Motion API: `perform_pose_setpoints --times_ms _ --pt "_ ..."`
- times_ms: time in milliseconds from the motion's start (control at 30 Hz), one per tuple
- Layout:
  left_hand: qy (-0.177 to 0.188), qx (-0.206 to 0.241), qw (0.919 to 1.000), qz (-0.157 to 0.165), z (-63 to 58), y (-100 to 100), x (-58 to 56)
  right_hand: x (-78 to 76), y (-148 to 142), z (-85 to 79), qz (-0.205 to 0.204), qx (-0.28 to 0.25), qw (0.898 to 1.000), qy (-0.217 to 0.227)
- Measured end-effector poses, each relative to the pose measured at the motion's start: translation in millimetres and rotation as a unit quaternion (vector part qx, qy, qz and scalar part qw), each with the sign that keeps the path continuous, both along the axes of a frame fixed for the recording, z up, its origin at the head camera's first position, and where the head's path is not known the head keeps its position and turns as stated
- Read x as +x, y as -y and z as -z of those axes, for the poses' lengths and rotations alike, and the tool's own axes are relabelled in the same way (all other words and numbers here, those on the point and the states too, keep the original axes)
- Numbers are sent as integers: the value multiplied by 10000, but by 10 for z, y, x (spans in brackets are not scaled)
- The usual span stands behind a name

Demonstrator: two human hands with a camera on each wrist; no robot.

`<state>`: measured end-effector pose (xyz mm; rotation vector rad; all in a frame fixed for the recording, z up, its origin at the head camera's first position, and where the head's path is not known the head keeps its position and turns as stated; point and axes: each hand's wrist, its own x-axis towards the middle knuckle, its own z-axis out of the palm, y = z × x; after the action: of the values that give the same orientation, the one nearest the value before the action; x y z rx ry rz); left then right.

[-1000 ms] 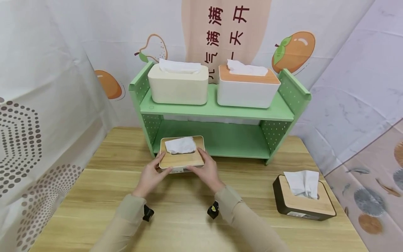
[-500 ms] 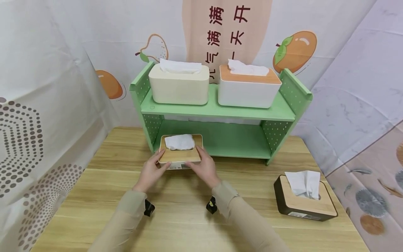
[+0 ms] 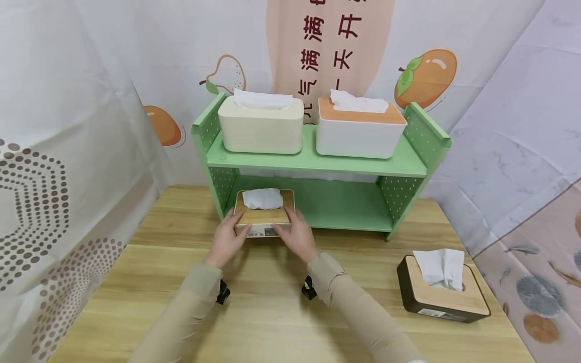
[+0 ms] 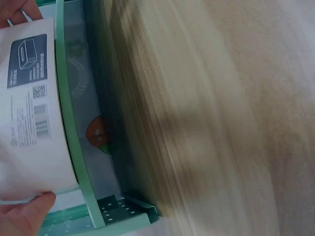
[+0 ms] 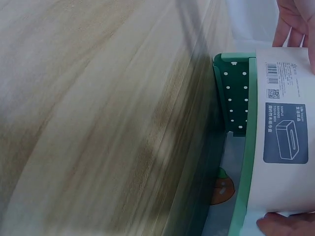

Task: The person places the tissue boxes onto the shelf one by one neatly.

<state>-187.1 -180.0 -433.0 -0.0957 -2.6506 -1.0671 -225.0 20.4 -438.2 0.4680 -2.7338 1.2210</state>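
A small white tissue box (image 3: pixel 263 218) with a light wooden lid and a tissue sticking out sits at the left front of the green rack's lower shelf (image 3: pixel 338 204). Gripping its left end is my left hand (image 3: pixel 226 241), while my right hand (image 3: pixel 298 237) holds the right end. Both thumbs lie against the front side. In the left wrist view, the printed label (image 4: pixel 27 61) faces out beside the shelf's green edge (image 4: pixel 71 128). The right wrist view shows the tissue box (image 5: pixel 275 187) along that edge too. Fingers behind the box are partly hidden.
On the upper shelf (image 3: pixel 308 159) stand a cream tissue box (image 3: pixel 260 128) and a white one with an orange-brown lid (image 3: pixel 358 133). A black tissue box with a wooden lid (image 3: pixel 447 295) rests at the table's right. Patterned cloth (image 3: pixel 113 75) hangs around the wooden table (image 3: pixel 268 312).
Both hands have pushed the small tissue box farther back over the lower shelf, and its lid now looks flatter. The head view has tilted up slightly. The other boxes have stayed put.
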Motion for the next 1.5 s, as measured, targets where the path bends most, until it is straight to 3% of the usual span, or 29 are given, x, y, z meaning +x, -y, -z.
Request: perform_pose_setpoints --times_ms 200,300,433,500,600,733,1033,1267,1500 --pt "-276 -327 9991 -39 19 -81 117 109 -64 37 -160 397 9987 -287" --pt "-654 -769 9949 -15 64 -109 227 195 -117 47 -296 689 9937 -835" --pt "-1084 -1364 9846 148 114 -132 373 300 -197 60 -455 1189 9782 -1643" --pt "-986 -1760 9791 257 138 -137 432 353 -232 66 -536 1499 9711 -1777" --pt "-475 -2213 9731 437 180 -143 505 434 -270 69 -704 1974 9645 -1605" --pt "16 -2490 9675 443 239 -152 542 494 -286 78 -781 2506 9554 -1357" --pt "175 -2909 9563 258 303 -167 589 571 -271 98 -755 2989 9448 -1112" --pt "117 -2900 9568 188 333 -171 568 607 -288 150 -734 2996 9438 -1187" --pt "83 -2862 9581 42 282 -168 485 520 -288 144 -708 2923 9432 -1413"
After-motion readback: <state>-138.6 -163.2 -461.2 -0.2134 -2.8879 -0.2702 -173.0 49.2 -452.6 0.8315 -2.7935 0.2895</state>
